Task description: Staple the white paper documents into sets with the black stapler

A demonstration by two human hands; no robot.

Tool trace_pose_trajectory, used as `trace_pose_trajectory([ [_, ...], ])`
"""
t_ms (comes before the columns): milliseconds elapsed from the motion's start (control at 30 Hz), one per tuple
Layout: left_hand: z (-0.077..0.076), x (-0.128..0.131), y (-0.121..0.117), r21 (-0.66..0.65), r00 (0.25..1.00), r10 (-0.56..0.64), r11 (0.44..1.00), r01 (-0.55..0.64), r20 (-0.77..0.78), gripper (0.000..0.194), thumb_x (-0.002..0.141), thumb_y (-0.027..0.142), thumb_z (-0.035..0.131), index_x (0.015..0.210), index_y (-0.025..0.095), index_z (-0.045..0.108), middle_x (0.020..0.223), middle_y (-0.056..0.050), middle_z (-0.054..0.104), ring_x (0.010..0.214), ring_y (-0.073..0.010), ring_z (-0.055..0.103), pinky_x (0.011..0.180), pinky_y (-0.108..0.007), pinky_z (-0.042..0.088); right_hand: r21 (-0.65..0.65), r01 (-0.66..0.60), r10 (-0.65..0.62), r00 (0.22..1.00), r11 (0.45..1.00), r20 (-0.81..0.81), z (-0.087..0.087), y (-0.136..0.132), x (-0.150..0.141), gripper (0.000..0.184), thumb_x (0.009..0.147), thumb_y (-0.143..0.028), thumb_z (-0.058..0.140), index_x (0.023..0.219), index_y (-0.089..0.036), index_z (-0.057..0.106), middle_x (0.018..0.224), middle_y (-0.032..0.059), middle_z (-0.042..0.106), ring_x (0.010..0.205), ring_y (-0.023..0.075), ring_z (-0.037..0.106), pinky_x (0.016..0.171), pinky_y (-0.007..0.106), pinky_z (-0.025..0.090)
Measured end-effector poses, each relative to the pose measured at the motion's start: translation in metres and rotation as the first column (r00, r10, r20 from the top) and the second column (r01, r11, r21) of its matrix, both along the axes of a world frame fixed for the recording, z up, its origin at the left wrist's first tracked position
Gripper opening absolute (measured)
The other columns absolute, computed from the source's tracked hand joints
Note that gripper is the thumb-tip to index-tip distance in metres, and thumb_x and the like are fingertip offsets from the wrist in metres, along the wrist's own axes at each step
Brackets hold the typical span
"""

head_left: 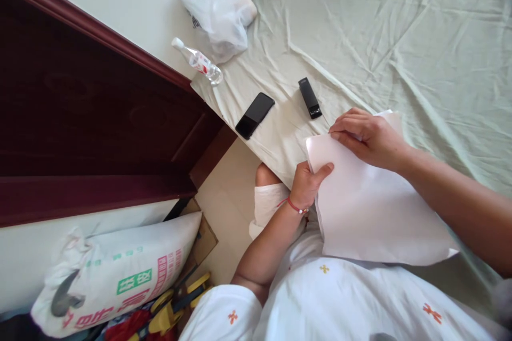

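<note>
A stack of white paper sheets (372, 213) lies over my lap at the bed's edge. My left hand (307, 184), with a red string bracelet at the wrist, grips the stack's left side, thumb on top and the other fingers hidden underneath. At the top edge, my right hand (370, 136) pinches the paper between thumb and fingertips. Beyond the sheets, a black stapler (310, 98) rests on the bed, touched by neither hand. To its left lies a black smartphone (255, 115), screen up.
A pale green sheet (360, 26) covers the bed. Near the wall are a clear plastic bottle (200, 64) and a white plastic bag (220, 16). A dark red wooden panel (100, 96) stands at left. Below it, a printed white sack (128, 272) leans beside yellow objects (168, 314).
</note>
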State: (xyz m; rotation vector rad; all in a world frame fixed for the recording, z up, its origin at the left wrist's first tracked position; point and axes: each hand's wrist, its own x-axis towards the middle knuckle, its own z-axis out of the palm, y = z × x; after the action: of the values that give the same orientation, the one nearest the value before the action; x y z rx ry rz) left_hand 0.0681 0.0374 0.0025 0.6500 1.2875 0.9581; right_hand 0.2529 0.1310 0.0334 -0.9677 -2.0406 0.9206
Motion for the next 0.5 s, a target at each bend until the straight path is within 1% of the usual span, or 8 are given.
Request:
trace_pose_trajectory([
  [100,-0.003,0.001,0.002,0.053,0.989,-0.073,0.995,0.081,-0.130,0.056,0.073,0.067,0.088,0.082,0.013,0.075,0.081,-0.007,0.075,0.074,-0.0191,0.065,0.072,-0.032,0.052,-0.030,0.037,-0.037,0.999,0.999,-0.024,-0.005,-0.001,0.004,0.030,0.104,-0.045,0.051,0.089,-0.032,0.073,0.093,0.0062,0.078,0.097,0.0298,0.069,0.093,0.051,0.058],
  [167,-0.004,0.003,0.003,0.093,0.974,-0.090,0.989,0.111,-0.208,0.057,0.080,0.070,0.081,0.084,0.014,0.074,0.081,-0.007,0.074,0.075,-0.0189,0.064,0.072,-0.031,0.051,-0.043,0.076,-0.077,0.996,0.996,-0.035,-0.009,-0.003,0.005,0.028,0.103,-0.045,0.051,0.089,-0.032,0.072,0.093,0.0065,0.078,0.096,0.0298,0.069,0.093,0.052,0.058],
  [200,-0.004,0.004,0.003,0.133,0.967,-0.072,0.985,0.107,-0.244,0.055,0.084,0.069,0.078,0.089,0.015,0.075,0.085,-0.007,0.074,0.078,-0.0191,0.064,0.074,-0.031,0.051,-0.046,0.097,-0.099,0.994,0.994,-0.037,-0.012,-0.004,0.006,0.027,0.103,-0.044,0.052,0.090,-0.033,0.072,0.093,0.0066,0.077,0.096,0.0298,0.069,0.093,0.052,0.058],
  [267,-0.005,0.006,0.004,0.257,0.951,0.027,0.965,0.056,-0.309,0.050,0.092,0.063,0.075,0.113,0.018,0.073,0.102,-0.008,0.076,0.090,-0.0197,0.067,0.082,-0.030,0.053,-0.043,0.131,-0.132,0.990,0.990,-0.043,-0.016,-0.005,0.007,0.025,0.103,-0.043,0.052,0.090,-0.032,0.071,0.093,0.0069,0.077,0.095,0.0297,0.069,0.092,0.052,0.058],
  [333,-0.007,0.006,0.004,0.412,0.914,0.167,0.911,0.000,-0.369,0.052,0.095,0.053,0.075,0.136,0.023,0.063,0.123,-0.010,0.071,0.102,-0.0189,0.067,0.087,-0.028,0.053,-0.028,0.154,-0.155,0.986,0.988,-0.058,-0.019,-0.006,0.008,0.024,0.103,-0.041,0.052,0.090,-0.032,0.070,0.093,0.0073,0.076,0.094,0.0293,0.069,0.092,0.051,0.059],
  [367,-0.009,0.005,0.003,0.486,0.890,0.222,0.874,0.000,-0.398,0.054,0.096,0.048,0.075,0.142,0.025,0.058,0.130,-0.011,0.067,0.104,-0.0180,0.066,0.086,-0.027,0.054,-0.024,0.162,-0.164,0.984,0.986,-0.067,-0.021,-0.006,0.008,0.024,0.103,-0.040,0.052,0.090,-0.032,0.070,0.093,0.0073,0.076,0.094,0.0291,0.069,0.093,0.051,0.059],
  [433,-0.013,0.002,0.002,0.593,0.848,0.269,0.803,0.064,-0.456,0.048,0.098,0.039,0.074,0.143,0.028,0.059,0.133,-0.011,0.062,0.101,-0.0160,0.064,0.082,-0.026,0.054,-0.033,0.178,-0.180,0.980,0.983,-0.080,-0.024,-0.007,0.009,0.024,0.103,-0.040,0.052,0.089,-0.032,0.070,0.093,0.0069,0.076,0.095,0.0292,0.071,0.094,0.051,0.058],
  [500,-0.016,-0.001,0.002,0.633,0.827,0.264,0.762,0.137,-0.497,0.037,0.101,0.034,0.071,0.137,0.029,0.063,0.128,-0.010,0.061,0.098,-0.0150,0.063,0.080,-0.026,0.053,-0.065,0.190,-0.195,0.977,0.980,-0.084,-0.027,-0.007,0.009,0.023,0.102,-0.041,0.053,0.089,-0.033,0.070,0.094,0.0065,0.076,0.098,0.0297,0.071,0.096,0.052,0.058],
])
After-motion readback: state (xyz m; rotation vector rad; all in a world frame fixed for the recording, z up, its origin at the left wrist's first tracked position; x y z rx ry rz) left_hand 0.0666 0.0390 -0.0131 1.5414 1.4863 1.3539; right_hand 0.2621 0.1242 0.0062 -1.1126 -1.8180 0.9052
